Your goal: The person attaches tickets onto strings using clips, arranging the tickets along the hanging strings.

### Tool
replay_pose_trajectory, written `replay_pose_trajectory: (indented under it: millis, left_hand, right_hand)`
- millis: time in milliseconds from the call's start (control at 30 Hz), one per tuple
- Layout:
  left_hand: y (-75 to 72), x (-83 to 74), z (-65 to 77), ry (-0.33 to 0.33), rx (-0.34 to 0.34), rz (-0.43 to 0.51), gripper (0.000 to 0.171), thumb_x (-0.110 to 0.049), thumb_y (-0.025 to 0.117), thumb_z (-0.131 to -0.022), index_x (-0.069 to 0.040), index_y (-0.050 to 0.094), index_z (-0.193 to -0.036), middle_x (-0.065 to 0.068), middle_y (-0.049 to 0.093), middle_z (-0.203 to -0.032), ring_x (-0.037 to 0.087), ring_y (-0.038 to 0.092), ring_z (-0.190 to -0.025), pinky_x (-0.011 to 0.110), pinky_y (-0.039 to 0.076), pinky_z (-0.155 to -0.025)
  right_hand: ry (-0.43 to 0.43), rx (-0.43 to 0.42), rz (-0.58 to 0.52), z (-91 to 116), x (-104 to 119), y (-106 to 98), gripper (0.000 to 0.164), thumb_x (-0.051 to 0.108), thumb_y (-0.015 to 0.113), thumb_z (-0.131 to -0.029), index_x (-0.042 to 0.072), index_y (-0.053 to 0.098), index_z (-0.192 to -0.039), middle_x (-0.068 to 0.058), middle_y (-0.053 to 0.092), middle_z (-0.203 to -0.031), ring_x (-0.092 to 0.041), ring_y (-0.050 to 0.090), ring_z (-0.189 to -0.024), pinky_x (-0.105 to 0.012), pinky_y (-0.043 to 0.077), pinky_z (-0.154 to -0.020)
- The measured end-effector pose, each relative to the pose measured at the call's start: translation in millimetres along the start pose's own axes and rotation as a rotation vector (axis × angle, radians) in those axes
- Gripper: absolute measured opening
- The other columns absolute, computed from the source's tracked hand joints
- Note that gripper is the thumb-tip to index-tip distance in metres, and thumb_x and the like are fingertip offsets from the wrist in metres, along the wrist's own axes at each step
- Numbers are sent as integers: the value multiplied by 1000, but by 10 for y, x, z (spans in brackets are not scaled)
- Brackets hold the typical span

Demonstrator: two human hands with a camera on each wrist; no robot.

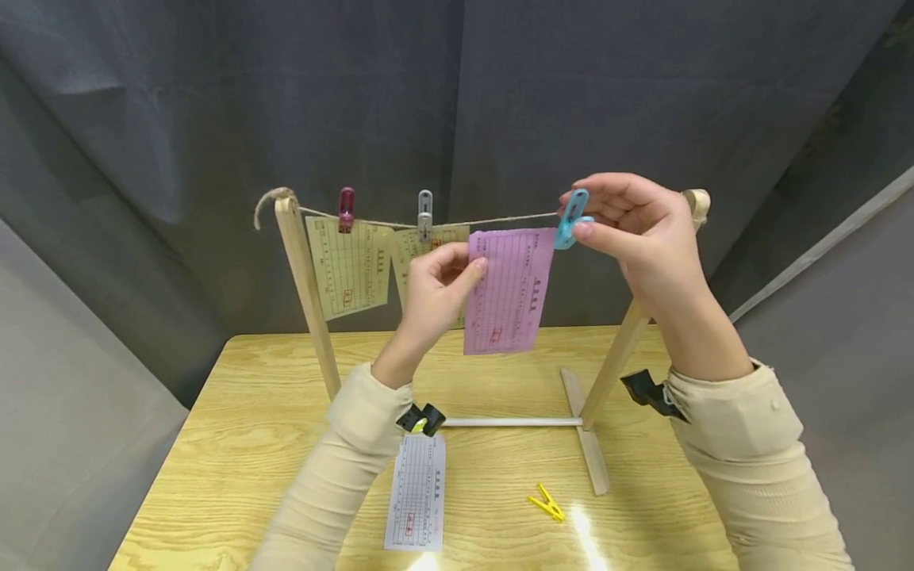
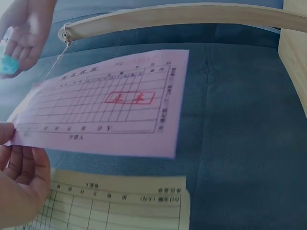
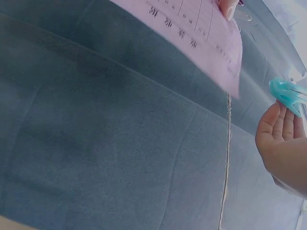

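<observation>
My left hand point(image 1: 437, 292) pinches the left edge of a pink receipt slip point(image 1: 510, 297) between thumb and fingers. The slip hangs upright just below the string point(image 1: 500, 220), its printed side towards me. At the slip's upper right corner, my right hand point(image 1: 646, 230) holds a light blue clothespin point(image 1: 574, 216) between thumb and fingers. Seen from the right wrist, the blue clothespin point(image 3: 286, 94) is apart from the pink slip point(image 3: 211, 48). In the left wrist view the slip point(image 2: 110, 103) stretches out from the left fingertips, above a yellow slip point(image 2: 120, 201).
Two yellow slips hang on the left, the outer point(image 1: 350, 266) from a dark red clothespin point(image 1: 346, 208), the other from a grey one point(image 1: 424, 214). Wooden posts point(image 1: 309, 297) carry the string. A white slip point(image 1: 416, 496) and a yellow clothespin point(image 1: 547, 503) lie on the table point(image 1: 236, 444).
</observation>
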State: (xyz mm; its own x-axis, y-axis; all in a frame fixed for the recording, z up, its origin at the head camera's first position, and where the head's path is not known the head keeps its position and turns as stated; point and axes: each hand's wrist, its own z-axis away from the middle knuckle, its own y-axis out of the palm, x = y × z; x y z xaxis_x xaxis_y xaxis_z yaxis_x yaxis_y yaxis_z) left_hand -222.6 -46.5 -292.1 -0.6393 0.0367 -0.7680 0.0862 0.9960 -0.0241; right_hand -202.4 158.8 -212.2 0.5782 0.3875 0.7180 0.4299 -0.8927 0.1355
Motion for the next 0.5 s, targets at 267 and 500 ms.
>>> replay_pose_trajectory:
  millis: [267, 500]
  left_hand:
    - [77, 56, -31, -24, -94, 32, 13, 4, 62, -82, 13, 63, -92, 23, 63, -81, 7, 55, -64, 21, 48, -58]
    - [117, 78, -45, -30, -134, 60, 14, 3, 63, -82, 13, 62, -91, 23, 63, -81, 7, 56, -64, 21, 49, -59]
  right_hand:
    - [23, -24, 142, -202, -29, 72, 23, -17, 59, -76, -8, 63, -97, -13, 67, -88, -20, 64, -75, -27, 51, -71]
    - [48, -47, 171, -334, -86, 99, 23, -18, 61, -73, -3, 68, -89, -9, 68, -84, -17, 64, -70, -26, 51, -65]
